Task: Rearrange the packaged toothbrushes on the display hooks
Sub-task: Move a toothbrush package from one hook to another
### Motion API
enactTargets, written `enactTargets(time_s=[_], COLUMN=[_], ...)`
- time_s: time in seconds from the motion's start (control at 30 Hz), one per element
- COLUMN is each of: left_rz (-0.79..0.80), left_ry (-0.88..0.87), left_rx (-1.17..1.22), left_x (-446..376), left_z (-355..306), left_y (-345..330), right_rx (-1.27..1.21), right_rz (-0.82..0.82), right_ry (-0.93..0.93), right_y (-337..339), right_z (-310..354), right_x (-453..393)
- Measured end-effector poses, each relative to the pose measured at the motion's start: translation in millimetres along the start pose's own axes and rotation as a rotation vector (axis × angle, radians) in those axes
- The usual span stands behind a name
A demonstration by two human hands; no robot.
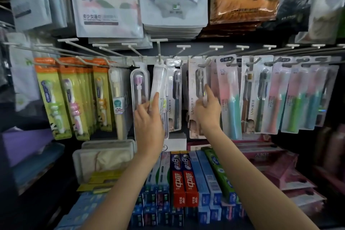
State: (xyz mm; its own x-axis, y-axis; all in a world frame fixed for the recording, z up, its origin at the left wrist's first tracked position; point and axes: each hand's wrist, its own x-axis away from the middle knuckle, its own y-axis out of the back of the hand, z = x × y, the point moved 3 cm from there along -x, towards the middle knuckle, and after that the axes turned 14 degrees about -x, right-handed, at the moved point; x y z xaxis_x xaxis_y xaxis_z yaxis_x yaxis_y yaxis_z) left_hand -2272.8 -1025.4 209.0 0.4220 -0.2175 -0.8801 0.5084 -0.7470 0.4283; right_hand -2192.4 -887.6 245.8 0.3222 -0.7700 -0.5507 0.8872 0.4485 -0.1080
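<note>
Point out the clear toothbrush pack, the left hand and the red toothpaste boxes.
clear toothbrush pack (159, 80), head view, upper body
left hand (148, 117), head view, back
red toothpaste boxes (184, 183), head view, front face

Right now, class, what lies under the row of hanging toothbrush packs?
Below the toothbrush packs lie rows of toothpaste boxes, red, blue and green. Left of them sit clear lidded cases. The two forearms cover some boxes, so the full rows cannot be seen.

A dark display wall (186, 48) carries white hook rails (216, 47) above a stocked shelf (298, 183).
</note>
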Motion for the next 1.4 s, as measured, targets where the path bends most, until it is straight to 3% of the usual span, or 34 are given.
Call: enactTargets(time_s=[0.17,0.3,0.43,0.53,0.67,0.8,1.03,1.17,1.3,1.4], left_rz=[-0.019,-0.033,-0.039,-0.039,-0.017,0.005,-0.019,-0.056,-0.064,-0.069], left_ry=[0.005,-0.001,-0.003,-0.004,0.04,0.068,0.084,0.106,0.111,0.12], left_rx=[0.045,0.05,0.035,0.036,0.069,0.063,0.026,0.029,-0.008,-0.021], left_x=[0,1,1,0,-2,-2,0,1,1,1], left_z=[-5,-5,-4,-4,-4,-7,-17,-25,-24,-22], left_y=[-2,-4,-4,-5,-4,-1,0,0,-4,-8], right_rx=[0.064,0.219,0.27,0.167,0.162,0.249,0.207,0.27,0.205,0.338], right_rz=[0.029,0.22,0.315,0.244,0.001,-0.162,-0.049,-0.119,-0.069,-0.052], right_ry=[-0.022,-0.139,0.036,0.196,0.335,0.223,0.025,0.108,0.24,0.332], right_y=[-6,-8,7,35,85,126,116,119,133,153], right_z=[2,3,23,47,56,23,-3,-13,-6,2], right_x=[-5,11,40,45,27,3,-14,-21,-13,-20])
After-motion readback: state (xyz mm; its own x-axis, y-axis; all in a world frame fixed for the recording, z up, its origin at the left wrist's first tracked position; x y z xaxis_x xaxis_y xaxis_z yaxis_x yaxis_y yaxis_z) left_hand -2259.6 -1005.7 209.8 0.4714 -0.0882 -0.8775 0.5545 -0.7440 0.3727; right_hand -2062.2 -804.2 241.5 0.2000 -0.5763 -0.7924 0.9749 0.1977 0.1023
